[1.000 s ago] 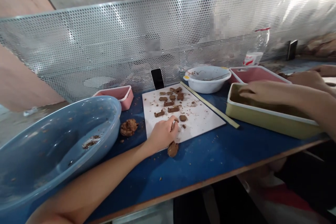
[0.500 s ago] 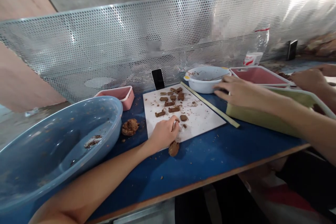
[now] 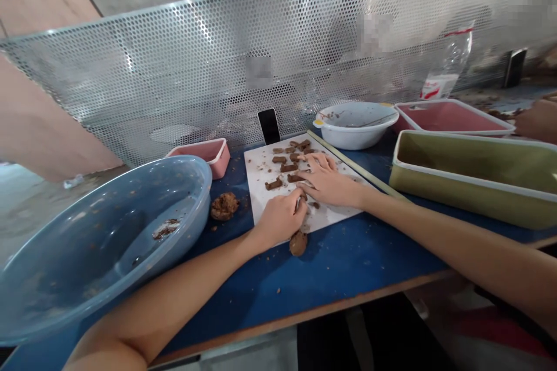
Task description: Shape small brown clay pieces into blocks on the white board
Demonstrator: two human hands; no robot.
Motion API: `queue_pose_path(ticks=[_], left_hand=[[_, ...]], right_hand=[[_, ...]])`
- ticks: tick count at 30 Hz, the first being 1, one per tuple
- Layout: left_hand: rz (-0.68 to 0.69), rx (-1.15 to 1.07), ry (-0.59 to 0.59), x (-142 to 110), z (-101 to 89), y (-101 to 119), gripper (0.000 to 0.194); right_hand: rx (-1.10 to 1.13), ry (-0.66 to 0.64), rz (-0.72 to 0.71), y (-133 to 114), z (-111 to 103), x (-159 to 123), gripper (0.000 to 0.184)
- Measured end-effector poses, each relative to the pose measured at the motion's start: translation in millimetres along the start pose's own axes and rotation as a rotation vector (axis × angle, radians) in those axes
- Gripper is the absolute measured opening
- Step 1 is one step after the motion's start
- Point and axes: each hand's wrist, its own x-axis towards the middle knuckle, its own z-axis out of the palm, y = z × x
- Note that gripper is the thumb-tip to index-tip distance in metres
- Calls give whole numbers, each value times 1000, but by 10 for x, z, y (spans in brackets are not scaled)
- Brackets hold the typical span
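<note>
My left hand (image 3: pixel 282 218) rests at the near edge of a white board (image 3: pixel 263 204), fingers curled and pinched around a small piece of brown clay, mostly hidden by the fingers. Just beside it, my right hand (image 3: pixel 327 182) lies palm down over the board, fingers spread, its fingertips near the shaped clay pieces. Several small brown clay pieces, among them a notched bar (image 3: pixel 274 184) and a short block (image 3: pixel 279 159), lie on the board. A rounded clay lump (image 3: pixel 298 244) sits below my left hand, at the board's edge. Left of the board is a rough clay ball (image 3: pixel 224 206).
A large blue basin (image 3: pixel 143 182) takes up the left. Behind it stands a pink box (image 3: pixel 221 160); a phone (image 3: pixel 268 126) leans on the mesh screen (image 3: pixel 183 81). To the right are a pale strip (image 3: pixel 361 169), white bowl (image 3: pixel 357 138), green trough (image 3: pixel 461 197) and bottle (image 3: pixel 452 66).
My right hand has moved left from beside the white bowl onto the board, next to my left hand. The left hand stays at the board. The view has shifted slightly.
</note>
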Motion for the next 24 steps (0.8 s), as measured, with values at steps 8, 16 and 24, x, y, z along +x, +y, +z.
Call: queue_pose_path(ticks=[8, 16, 24], left_hand=[[-14, 15, -6, 0, 9, -18, 20], [13, 12, 9, 6, 23, -36, 22], [8, -5, -5, 7, 8, -29, 21]], right_hand=[[68, -73, 66, -10, -23, 8, 65], [37, -98, 44, 12, -2, -15, 67], [43, -88, 43, 41, 36, -10, 67]])
